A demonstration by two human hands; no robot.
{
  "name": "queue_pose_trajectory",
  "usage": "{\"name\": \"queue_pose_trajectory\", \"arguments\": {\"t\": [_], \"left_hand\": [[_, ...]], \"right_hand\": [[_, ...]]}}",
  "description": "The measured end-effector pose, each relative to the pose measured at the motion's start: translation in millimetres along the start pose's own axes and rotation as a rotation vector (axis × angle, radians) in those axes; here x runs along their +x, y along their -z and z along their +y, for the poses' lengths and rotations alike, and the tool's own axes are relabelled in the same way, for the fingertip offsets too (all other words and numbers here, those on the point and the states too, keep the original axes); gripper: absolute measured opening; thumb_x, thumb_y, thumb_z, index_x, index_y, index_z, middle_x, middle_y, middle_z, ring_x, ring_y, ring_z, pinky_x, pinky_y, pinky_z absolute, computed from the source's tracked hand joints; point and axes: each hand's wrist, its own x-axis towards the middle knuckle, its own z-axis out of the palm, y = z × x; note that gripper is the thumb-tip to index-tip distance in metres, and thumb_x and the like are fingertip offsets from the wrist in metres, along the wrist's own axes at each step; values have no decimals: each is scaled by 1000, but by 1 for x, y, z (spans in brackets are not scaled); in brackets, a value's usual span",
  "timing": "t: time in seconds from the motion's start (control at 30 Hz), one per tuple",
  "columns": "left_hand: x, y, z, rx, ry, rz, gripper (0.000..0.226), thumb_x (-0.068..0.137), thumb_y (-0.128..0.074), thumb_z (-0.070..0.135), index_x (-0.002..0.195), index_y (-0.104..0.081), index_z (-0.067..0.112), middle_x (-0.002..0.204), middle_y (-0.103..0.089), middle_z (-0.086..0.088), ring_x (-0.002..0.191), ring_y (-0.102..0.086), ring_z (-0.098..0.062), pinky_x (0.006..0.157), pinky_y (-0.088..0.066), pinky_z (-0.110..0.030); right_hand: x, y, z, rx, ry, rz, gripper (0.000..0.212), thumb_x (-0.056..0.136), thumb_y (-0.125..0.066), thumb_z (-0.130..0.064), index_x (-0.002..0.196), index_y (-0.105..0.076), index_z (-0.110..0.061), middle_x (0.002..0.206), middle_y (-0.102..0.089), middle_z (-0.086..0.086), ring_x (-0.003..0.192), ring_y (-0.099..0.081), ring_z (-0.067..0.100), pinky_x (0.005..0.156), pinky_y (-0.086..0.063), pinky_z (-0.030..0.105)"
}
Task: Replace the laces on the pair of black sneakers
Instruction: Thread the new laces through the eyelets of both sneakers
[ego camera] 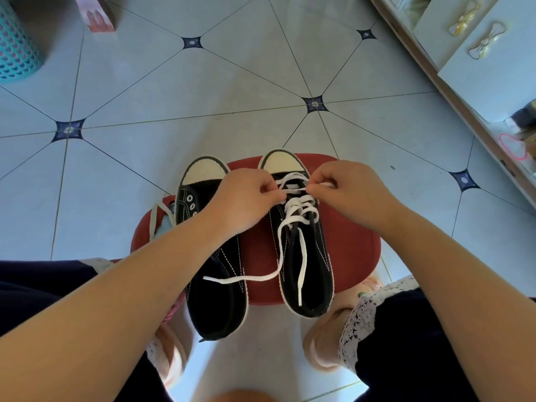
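Two black sneakers with cream toe caps stand side by side on a red stool [353,250], toes pointing away from me. The left sneaker [216,285] has bare eyelets and no lace. The right sneaker [311,274] carries a white lace [298,216] threaded through its eyelets, with two loose ends trailing back over the shoe. My left hand [240,198] pinches the lace near the toe end of the right sneaker. My right hand [348,190] pinches the same lace from the other side. Another pale lace [155,219] hangs off the stool's left edge.
The stool stands on a pale blue tiled floor between my knees and slippered feet. A teal mesh basket [14,47] is far left, a pink box [95,13] beside it. White drawers [487,62] with bow handles line the right side.
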Motion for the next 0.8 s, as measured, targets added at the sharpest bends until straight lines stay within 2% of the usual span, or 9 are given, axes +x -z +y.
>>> {"name": "queue_pose_trajectory", "arguments": {"t": [0.13,0.23,0.3,0.33,0.4,0.47,0.53,0.63,0.8], "left_hand": [[-2,4,-1,-342,175,20,13,84,-59,8,72,-64,9,67,-63,-3,67,-59,-12,80,-52,-32],[5,6,0,-408,295,-30,22,84,-55,3,64,-56,11,65,-62,-3,65,-59,-17,73,-54,-33],[3,5,5,-283,356,-40,35,83,-55,4,51,-44,11,44,-51,5,52,-47,-15,57,-43,-25],[3,5,6,-253,336,-27,36,80,-55,4,48,-41,8,41,-47,5,50,-43,-14,57,-37,-24],[0,4,7,-269,224,-17,30,82,-55,12,55,-52,0,52,-53,-1,55,-48,-14,64,-40,-30],[-8,4,6,-221,158,-8,33,89,-55,27,69,-64,3,62,-58,-7,60,-53,-13,71,-47,-32],[-4,1,4,-213,140,-20,30,91,-54,28,74,-68,8,62,-59,-6,62,-55,-14,77,-50,-33],[-2,4,4,-323,218,-13,24,90,-54,21,71,-65,11,61,-60,-2,62,-55,-10,76,-48,-28],[-2,7,2,-550,287,37,25,86,-53,8,61,-58,9,61,-62,-1,76,-62,-12,78,-54,-24]], "right_hand": [[-2,-2,5,790,-319,-63,15,90,-55,-10,77,-60,-16,82,-66,-2,82,-63,11,84,-47,28],[-5,4,12,1119,-380,-181,14,92,-50,-10,78,-53,-14,83,-69,0,88,-65,18,91,-48,39],[-5,3,12,1103,-364,-218,14,92,-49,-12,79,-52,-14,85,-70,2,91,-64,20,92,-47,41],[-5,1,11,1054,-358,-209,14,93,-49,-12,79,-53,-14,84,-69,2,90,-64,19,92,-46,41],[-4,-1,7,910,-340,-164,14,93,-51,-15,81,-57,-13,79,-67,2,83,-64,16,92,-48,37],[-4,-5,4,733,-299,-127,13,91,-56,-21,82,-61,-13,77,-65,-1,77,-62,12,88,-51,32],[-3,-8,2,564,-260,-67,13,89,-60,-23,81,-66,-14,78,-67,-2,77,-62,11,81,-51,27],[-2,-11,3,735,-382,12,11,86,-59,-12,76,-64,-9,71,-62,3,70,-57,12,74,-49,28],[-4,-10,2,1039,-555,42,21,84,-48,-2,65,-53,-6,56,-46,2,61,-61,12,82,-52,35]]}}
